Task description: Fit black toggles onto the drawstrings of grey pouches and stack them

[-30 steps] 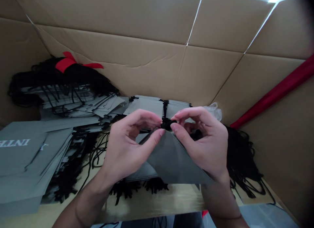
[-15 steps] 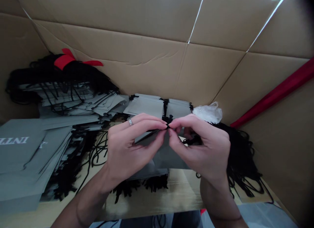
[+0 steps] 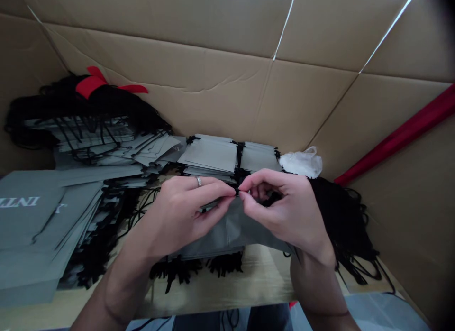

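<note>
My left hand (image 3: 185, 215) and my right hand (image 3: 287, 212) meet fingertip to fingertip above a grey paper bag (image 3: 231, 231). Both pinch the bag's top edge, where a thin black cord (image 3: 237, 191) shows between the thumbs and forefingers. My left hand wears a ring. The bag lies on a small stack of flat grey bags on the wooden table (image 3: 231, 288). Black cord ends (image 3: 199, 269) stick out from under that stack toward me.
Stacks of flat grey bags (image 3: 31, 236) lie at the left, another stack (image 3: 227, 155) just beyond my hands. Heaps of black cords (image 3: 341, 226) sit at right and far left, with a red ribbon (image 3: 92, 84). A crumpled clear plastic bag (image 3: 302, 162) and cardboard walls (image 3: 213, 84) surround the table.
My hands have lowered and closed together, and the raised bag corner has come down flatter onto the stack. The black knot seen earlier is now mostly hidden between my fingertips.
</note>
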Available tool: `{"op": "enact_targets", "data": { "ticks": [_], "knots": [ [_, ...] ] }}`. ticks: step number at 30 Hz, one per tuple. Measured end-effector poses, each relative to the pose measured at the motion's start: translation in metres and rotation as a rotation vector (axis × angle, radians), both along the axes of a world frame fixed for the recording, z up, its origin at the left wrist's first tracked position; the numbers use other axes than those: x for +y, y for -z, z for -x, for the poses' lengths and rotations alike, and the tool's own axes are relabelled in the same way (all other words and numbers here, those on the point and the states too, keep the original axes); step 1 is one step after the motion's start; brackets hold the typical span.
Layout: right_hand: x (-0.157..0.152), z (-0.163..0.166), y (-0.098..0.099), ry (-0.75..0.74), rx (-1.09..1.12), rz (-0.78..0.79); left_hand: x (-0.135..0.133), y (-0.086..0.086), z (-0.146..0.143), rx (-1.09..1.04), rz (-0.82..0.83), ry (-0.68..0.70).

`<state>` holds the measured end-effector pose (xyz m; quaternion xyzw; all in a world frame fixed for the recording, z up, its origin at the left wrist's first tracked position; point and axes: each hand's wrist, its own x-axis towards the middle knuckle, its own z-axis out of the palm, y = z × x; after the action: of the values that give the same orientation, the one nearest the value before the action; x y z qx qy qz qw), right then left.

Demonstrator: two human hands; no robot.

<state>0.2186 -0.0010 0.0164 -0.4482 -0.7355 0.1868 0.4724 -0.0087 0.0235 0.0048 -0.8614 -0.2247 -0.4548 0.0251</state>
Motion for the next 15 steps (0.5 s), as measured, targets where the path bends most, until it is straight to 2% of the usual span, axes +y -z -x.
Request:
{"op": "enact_targets", "data": {
  "ticks": [9, 15],
  "knots": [
    [-0.001, -0.001, 0.000, 0.033, -0.089, -0.096, -0.004, 0.010, -0.013, 0.094, -0.121, -0.111],
    [-0.004, -0.006, 0.001, -0.016, -0.178, -0.310, -0.007, 0.012, -0.021, -0.021, -0.156, -0.145]
  ]
}}
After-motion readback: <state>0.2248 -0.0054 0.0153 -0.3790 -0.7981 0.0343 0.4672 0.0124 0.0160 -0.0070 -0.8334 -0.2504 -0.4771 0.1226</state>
